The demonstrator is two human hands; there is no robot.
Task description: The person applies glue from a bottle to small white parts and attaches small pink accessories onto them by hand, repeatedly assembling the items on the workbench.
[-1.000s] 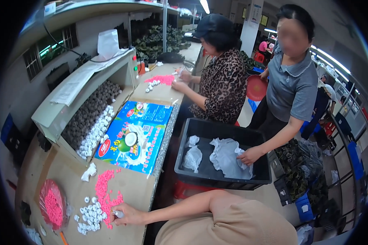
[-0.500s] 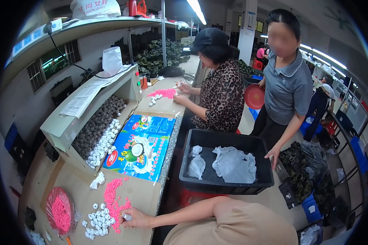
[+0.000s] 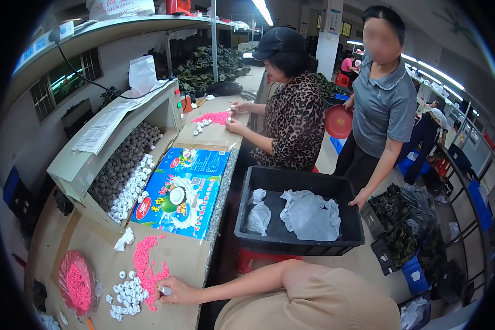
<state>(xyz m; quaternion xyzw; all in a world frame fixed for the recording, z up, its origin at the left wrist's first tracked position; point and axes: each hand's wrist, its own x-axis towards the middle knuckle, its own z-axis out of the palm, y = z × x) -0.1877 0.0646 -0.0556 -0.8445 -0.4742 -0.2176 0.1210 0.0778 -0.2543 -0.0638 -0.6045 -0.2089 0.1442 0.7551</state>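
My right hand [image 3: 179, 291] reaches in from the lower edge, its arm coming out of a beige sleeve. The fingers are closed round a white pen-shaped tool [image 3: 165, 290] just above the table. Under and beside the hand lies a scattered strip of small pink pieces [image 3: 143, 258]. Nearer the lower edge is a loose pile of small white knotted pieces [image 3: 129, 297]. A bowl lined with clear plastic [image 3: 66, 264] holds more pink pieces to the left. My left hand is out of sight.
A box-shaped machine [image 3: 60, 170] holds many round pieces beside a blue printed cardboard sheet [image 3: 187, 187]. A person in a patterned top [image 3: 297, 121] works farther along the table. Another person in grey [image 3: 388, 110] stands with a hand at a black bin [image 3: 247, 220].
The whole view has shifted slightly, so things sit a little farther left. My right hand stays over the pink pieces with the white pen-shaped tool.
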